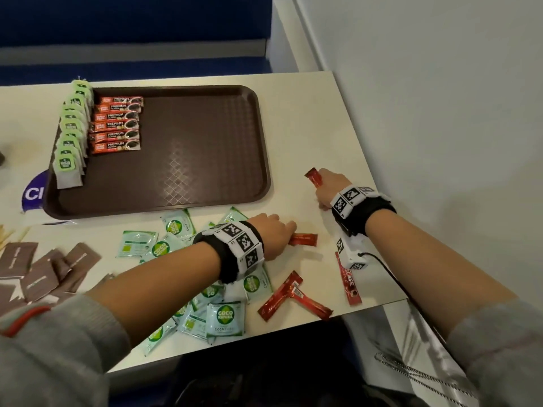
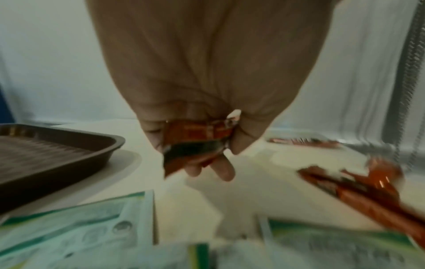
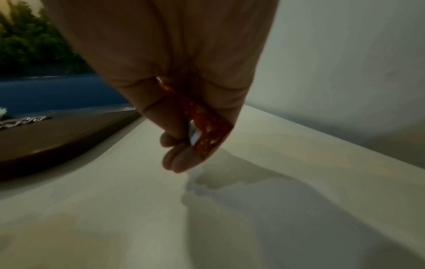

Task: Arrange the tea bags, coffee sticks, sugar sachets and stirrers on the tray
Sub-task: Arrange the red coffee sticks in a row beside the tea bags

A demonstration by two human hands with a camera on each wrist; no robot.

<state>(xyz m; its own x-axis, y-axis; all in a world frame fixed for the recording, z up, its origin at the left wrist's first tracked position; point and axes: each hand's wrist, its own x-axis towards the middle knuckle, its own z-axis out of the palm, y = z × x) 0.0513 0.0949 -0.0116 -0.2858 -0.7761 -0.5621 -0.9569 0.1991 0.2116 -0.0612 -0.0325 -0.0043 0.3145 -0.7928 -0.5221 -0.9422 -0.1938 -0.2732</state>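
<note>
A brown tray (image 1: pixel 205 142) lies on the white table, with a row of green-tagged tea bags (image 1: pixel 72 133) along its left rim and several red coffee sticks (image 1: pixel 117 124) beside them. My left hand (image 1: pixel 276 236) grips one red coffee stick (image 1: pixel 304 240), seen in the left wrist view as a coffee stick (image 2: pixel 195 145) between curled fingers (image 2: pixel 220 169). Right of the tray, my right hand (image 1: pixel 329 189) holds another red coffee stick (image 1: pixel 313 177), the same coffee stick (image 3: pixel 207 134) in the right wrist view. More coffee sticks (image 1: pixel 293 298) lie near the front edge.
Green and white sugar sachets (image 1: pixel 176 248) are scattered under my left forearm. Brown sachets (image 1: pixel 41 271) and wooden stirrers (image 1: pixel 6 236) lie at the front left. A white wall (image 1: pixel 440 113) runs close along the table's right edge.
</note>
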